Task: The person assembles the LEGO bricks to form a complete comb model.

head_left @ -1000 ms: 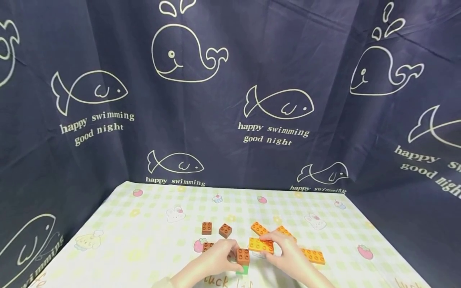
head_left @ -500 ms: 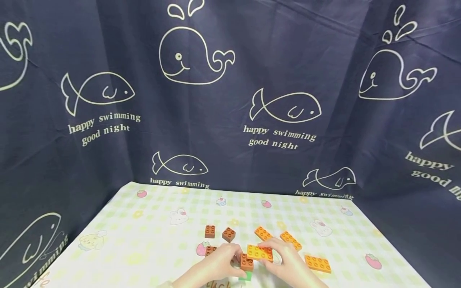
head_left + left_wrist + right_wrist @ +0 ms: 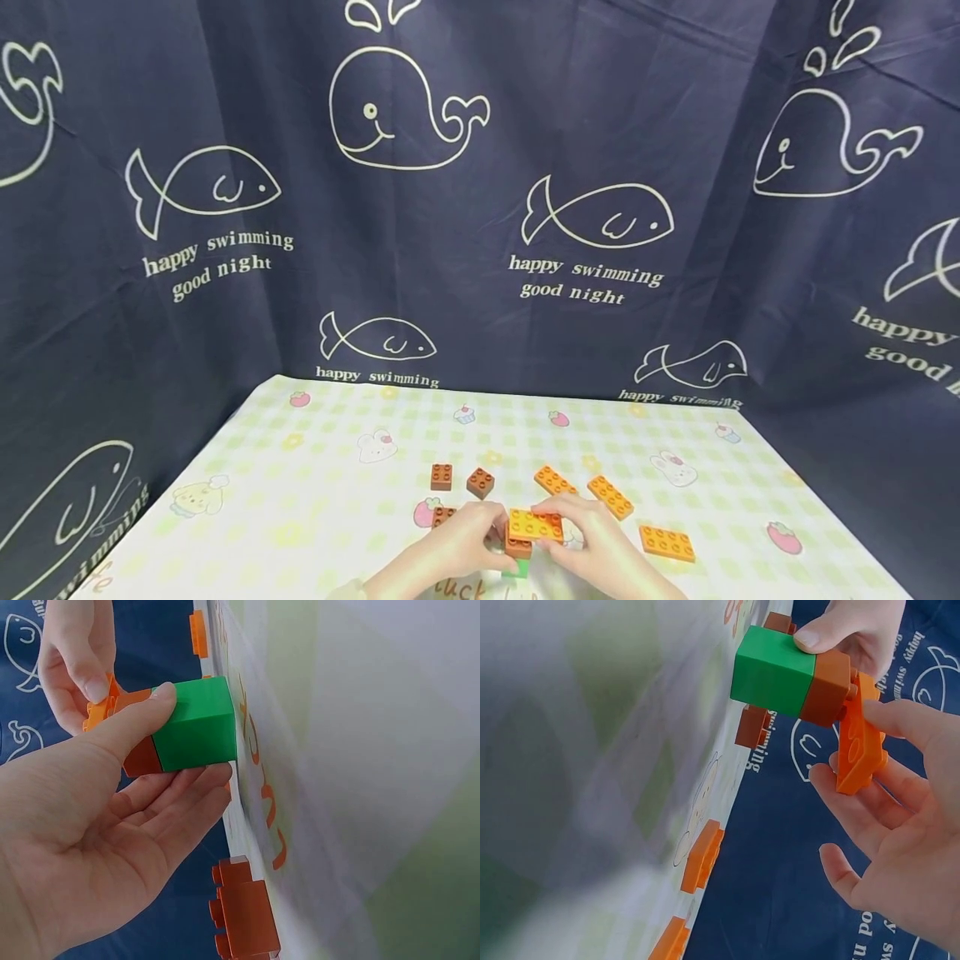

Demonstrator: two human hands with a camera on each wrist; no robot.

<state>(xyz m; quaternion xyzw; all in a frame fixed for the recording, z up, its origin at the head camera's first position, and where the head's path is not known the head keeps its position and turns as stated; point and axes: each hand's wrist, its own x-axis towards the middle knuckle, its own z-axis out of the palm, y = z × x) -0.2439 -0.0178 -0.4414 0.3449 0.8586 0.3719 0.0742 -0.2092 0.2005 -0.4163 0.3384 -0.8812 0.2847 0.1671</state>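
Note:
My left hand (image 3: 463, 542) pinches a small stack of toy bricks: a green brick (image 3: 199, 724) at the bottom, close over the tablecloth, and a brown brick (image 3: 827, 686) with studs on top of it. The thumb lies across the joint between the two. An orange eight-stud brick (image 3: 534, 524) is held between thumb and fingers of my right hand (image 3: 603, 542). Its left end lies over the brown brick's studs. From the right wrist view the orange brick looks tilted, with some brown studs showing beside it.
Behind the left hand lie two loose brown bricks (image 3: 441, 477), and another brown brick (image 3: 444, 517) is partly covered by that hand. Several orange bricks (image 3: 667, 542) are spread behind and right of the right hand. A dark curtain (image 3: 480, 250) surrounds the checked tablecloth (image 3: 300, 483).
The orange brick in my right hand has moved left, from beside the stack to over the brown brick. My left hand has kept hold of the stack. The head view has shifted slightly.

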